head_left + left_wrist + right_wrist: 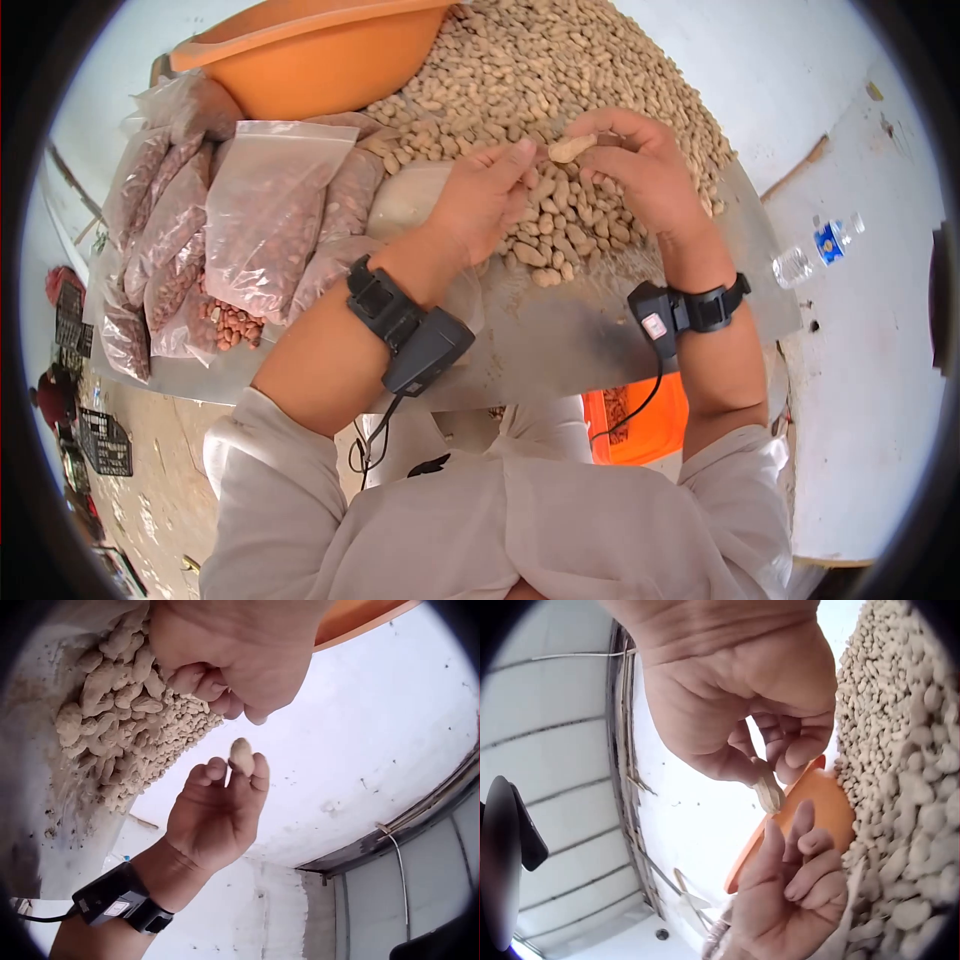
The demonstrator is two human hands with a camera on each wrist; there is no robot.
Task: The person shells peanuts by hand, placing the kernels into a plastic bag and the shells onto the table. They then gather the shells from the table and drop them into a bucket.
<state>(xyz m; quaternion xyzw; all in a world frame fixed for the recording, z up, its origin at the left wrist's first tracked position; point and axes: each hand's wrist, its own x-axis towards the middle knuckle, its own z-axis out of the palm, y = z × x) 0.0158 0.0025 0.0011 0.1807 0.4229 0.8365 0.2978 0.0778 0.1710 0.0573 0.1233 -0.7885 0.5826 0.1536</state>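
A single unshelled peanut [572,149] is pinched between the thumb and fingers of my right hand [645,170], over the pile of peanuts. In the right wrist view the shell of this peanut [770,793] points out past the fingertips toward my left hand [791,900]. That left hand [478,205] is raised just to the left of the peanut. Its thumb and forefinger stand apart with nothing visible between them, while the other fingers bend loosely toward the palm. Beneath both hands a big heap of unshelled peanuts [560,60] spreads across the metal table [530,350].
Plastic bags of reddish shelled peanuts [265,220] crowd the table's left side, with some loose kernels [235,325] near them. An orange basin [310,60] sits at the back left. A water bottle [818,250] lies at right. Below the table edge is an orange container [655,415].
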